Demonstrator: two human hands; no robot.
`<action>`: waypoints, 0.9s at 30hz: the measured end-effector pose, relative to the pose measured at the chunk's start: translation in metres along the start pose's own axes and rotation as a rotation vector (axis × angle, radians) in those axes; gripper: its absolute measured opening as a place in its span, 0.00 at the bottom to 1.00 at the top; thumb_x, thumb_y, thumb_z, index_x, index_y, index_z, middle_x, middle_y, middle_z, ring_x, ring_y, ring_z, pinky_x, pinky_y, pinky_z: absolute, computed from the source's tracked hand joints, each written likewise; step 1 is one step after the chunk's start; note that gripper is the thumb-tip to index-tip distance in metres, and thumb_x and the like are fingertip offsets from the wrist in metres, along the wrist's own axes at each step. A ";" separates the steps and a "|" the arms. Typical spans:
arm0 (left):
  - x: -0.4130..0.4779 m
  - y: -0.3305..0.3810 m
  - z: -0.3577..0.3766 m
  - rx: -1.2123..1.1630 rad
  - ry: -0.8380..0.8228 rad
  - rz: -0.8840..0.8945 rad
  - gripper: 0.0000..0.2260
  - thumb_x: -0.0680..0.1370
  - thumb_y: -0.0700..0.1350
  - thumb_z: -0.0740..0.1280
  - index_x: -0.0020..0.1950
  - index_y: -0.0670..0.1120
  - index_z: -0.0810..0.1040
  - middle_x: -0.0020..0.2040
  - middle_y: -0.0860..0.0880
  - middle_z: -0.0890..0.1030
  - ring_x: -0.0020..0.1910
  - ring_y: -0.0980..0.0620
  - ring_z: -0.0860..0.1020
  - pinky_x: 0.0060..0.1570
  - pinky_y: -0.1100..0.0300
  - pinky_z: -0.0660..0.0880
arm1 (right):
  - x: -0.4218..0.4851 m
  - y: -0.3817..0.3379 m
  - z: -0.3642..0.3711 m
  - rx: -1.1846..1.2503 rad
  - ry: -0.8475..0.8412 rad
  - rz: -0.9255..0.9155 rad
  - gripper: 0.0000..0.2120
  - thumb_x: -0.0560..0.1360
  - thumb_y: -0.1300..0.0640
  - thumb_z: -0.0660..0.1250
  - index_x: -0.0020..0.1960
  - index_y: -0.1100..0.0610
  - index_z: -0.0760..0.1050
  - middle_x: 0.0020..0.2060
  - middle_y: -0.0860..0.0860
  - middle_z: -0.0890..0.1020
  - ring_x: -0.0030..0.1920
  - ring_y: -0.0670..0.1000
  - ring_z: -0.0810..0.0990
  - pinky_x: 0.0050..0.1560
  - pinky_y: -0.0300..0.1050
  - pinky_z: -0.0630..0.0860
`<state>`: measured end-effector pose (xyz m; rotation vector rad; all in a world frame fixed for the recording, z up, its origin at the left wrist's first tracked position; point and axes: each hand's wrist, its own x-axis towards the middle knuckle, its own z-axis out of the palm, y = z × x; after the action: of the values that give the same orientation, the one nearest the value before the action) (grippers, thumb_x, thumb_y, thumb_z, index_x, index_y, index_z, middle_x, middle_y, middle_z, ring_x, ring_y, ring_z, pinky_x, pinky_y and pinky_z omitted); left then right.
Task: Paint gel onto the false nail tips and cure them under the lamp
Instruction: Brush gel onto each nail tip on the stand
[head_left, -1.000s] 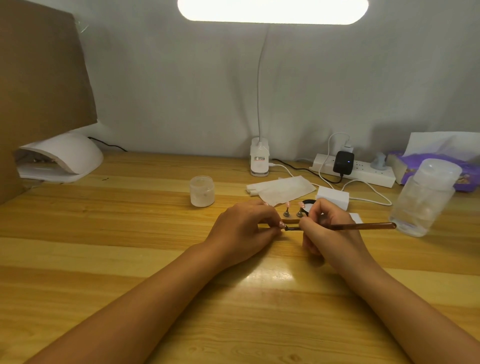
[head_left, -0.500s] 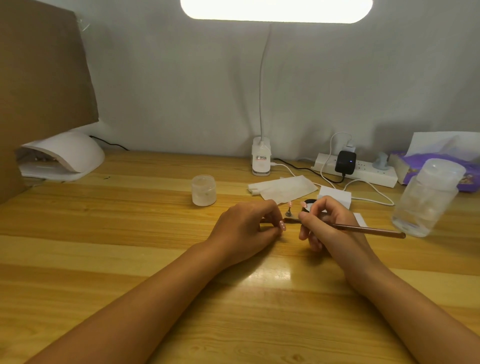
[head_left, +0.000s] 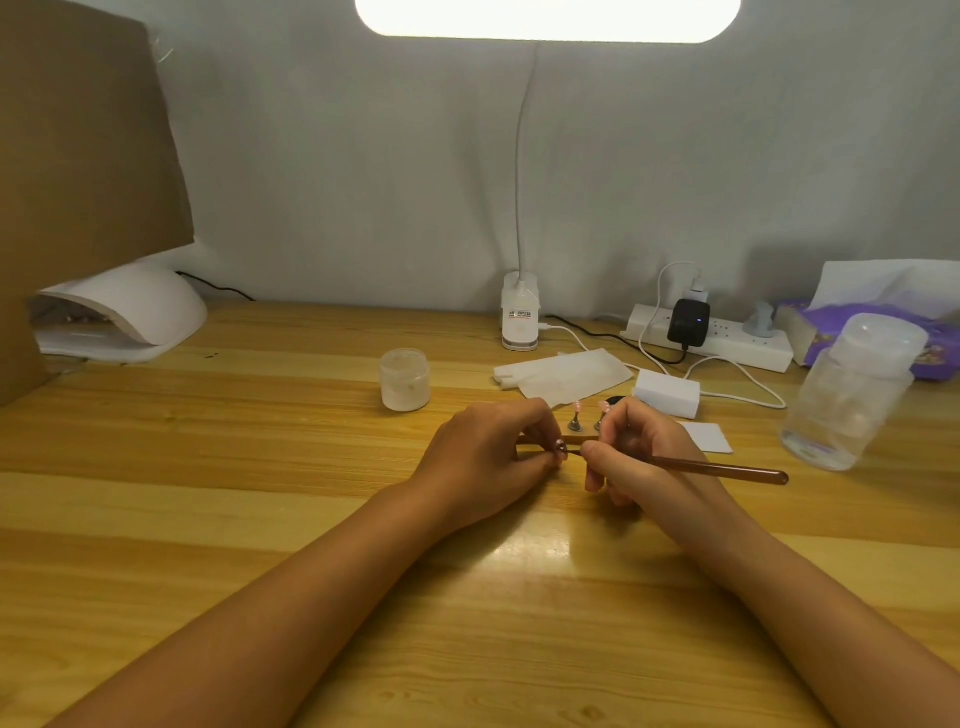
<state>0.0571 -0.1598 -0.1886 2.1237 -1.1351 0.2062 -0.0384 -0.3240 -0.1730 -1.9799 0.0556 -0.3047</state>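
A false nail tip (head_left: 560, 445) is pinched in the grip of the left hand (head_left: 483, 457), near the middle of the tabletop (head_left: 260, 467). A brown brush (head_left: 727, 470) is held pen-fashion in the closed grip of the right hand (head_left: 639, 452), its head laid against that tip. Two more tips on stands (head_left: 575, 418) are seen just behind the hands. The white curing lamp (head_left: 124, 317) is set at the far left edge.

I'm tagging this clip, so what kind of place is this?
Probably a home nail-art desk: a white curing lamp at back left, false nail tips on stands, and a brush in the right hand.
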 end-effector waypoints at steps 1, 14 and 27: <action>0.000 0.000 0.000 0.003 -0.003 0.000 0.04 0.76 0.47 0.73 0.47 0.55 0.79 0.46 0.59 0.82 0.42 0.65 0.76 0.39 0.64 0.70 | 0.000 0.000 0.000 -0.005 -0.008 0.001 0.04 0.76 0.63 0.67 0.45 0.61 0.72 0.30 0.51 0.83 0.28 0.42 0.78 0.28 0.33 0.73; 0.001 0.001 -0.001 0.013 -0.010 0.019 0.03 0.77 0.48 0.71 0.50 0.56 0.82 0.49 0.58 0.83 0.48 0.62 0.78 0.40 0.63 0.72 | -0.002 -0.001 -0.003 0.090 0.081 0.003 0.03 0.77 0.62 0.65 0.45 0.60 0.71 0.27 0.50 0.79 0.26 0.41 0.72 0.26 0.34 0.68; 0.001 -0.002 0.001 0.068 0.031 0.063 0.05 0.75 0.49 0.73 0.50 0.54 0.85 0.44 0.59 0.82 0.39 0.74 0.73 0.35 0.75 0.63 | 0.002 0.003 0.002 -0.046 0.053 -0.016 0.05 0.75 0.64 0.68 0.44 0.59 0.72 0.29 0.48 0.82 0.29 0.41 0.79 0.27 0.29 0.71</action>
<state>0.0585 -0.1602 -0.1897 2.1386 -1.1931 0.3092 -0.0359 -0.3238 -0.1758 -2.0182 0.0813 -0.3690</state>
